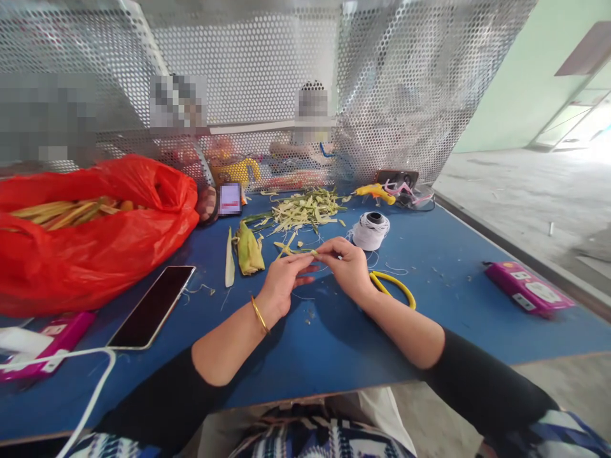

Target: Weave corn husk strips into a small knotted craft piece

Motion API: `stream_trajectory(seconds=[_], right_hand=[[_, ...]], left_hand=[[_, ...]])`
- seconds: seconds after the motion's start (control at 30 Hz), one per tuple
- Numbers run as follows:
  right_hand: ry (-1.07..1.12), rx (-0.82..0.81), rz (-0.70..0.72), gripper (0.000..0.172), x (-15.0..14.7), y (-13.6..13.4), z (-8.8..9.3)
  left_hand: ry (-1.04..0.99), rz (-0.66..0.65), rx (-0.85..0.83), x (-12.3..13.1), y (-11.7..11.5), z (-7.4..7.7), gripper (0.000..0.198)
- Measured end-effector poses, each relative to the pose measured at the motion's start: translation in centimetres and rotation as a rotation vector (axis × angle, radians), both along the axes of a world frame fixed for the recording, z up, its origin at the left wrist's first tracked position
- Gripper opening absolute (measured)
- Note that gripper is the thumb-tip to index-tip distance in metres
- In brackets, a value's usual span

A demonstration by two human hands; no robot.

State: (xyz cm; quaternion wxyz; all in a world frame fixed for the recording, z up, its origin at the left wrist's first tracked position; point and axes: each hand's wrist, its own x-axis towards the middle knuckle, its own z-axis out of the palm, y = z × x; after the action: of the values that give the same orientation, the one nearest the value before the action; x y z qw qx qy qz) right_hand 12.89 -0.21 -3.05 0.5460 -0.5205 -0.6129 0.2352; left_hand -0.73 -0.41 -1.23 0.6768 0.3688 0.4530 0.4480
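Observation:
My left hand [285,280], with a gold bangle above the wrist, and my right hand [346,264] meet over the middle of the blue table. Their fingertips pinch a thin pale-green plant strip [298,250] between them; the other left fingers are loosely stretched. Just beyond lies a heap of shredded green strips [305,210]. A folded green husk [249,251] and a flat leaf piece [230,259] rest left of my hands. Behind my right hand stands a cone of white thread [370,232]. Scissors with yellow handles [405,289] lie partly hidden under my right forearm.
At left sits a red plastic bag [143,248] of dry stalks, with a phone [153,308] and a white cable [98,381] nearer me. A purple packet [527,289] lies right. A yellow glue gun [377,193] and glasses [413,197] lie before the perforated metal screen [248,70].

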Motion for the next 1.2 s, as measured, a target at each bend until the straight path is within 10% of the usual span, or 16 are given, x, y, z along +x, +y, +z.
stream_trajectory(seconds=[0.27, 0.37, 0.63, 0.9, 1.2], right_hand=[[0.013, -0.057, -0.064, 0.012, 0.8, 0.4, 0.5], [-0.004, -0.094, -0.042, 0.013, 0.9, 0.5, 0.4], [-0.009, -0.169, 0.103, 0.01, 0.5, 0.6, -0.4], [-0.159, -0.022, 0.202, 0.003, 1.0, 0.5, -0.2], [-0.295, 0.007, 0.211, 0.005, 0.8, 0.1, 0.4]], left_hand=[[0.605, 0.251, 0.43, -3.8, 4.3, 0.1, 0.02], [0.788, 0.147, 0.547, -4.6, 5.3, -0.4, 0.031], [0.731, -0.06, 0.693, -4.2, 6.0, -1.8, 0.037], [1.045, -0.105, 0.744, -4.2, 4.8, -0.1, 0.007], [0.598, -0.012, 0.526, -3.0, 3.7, 0.5, 0.01]])
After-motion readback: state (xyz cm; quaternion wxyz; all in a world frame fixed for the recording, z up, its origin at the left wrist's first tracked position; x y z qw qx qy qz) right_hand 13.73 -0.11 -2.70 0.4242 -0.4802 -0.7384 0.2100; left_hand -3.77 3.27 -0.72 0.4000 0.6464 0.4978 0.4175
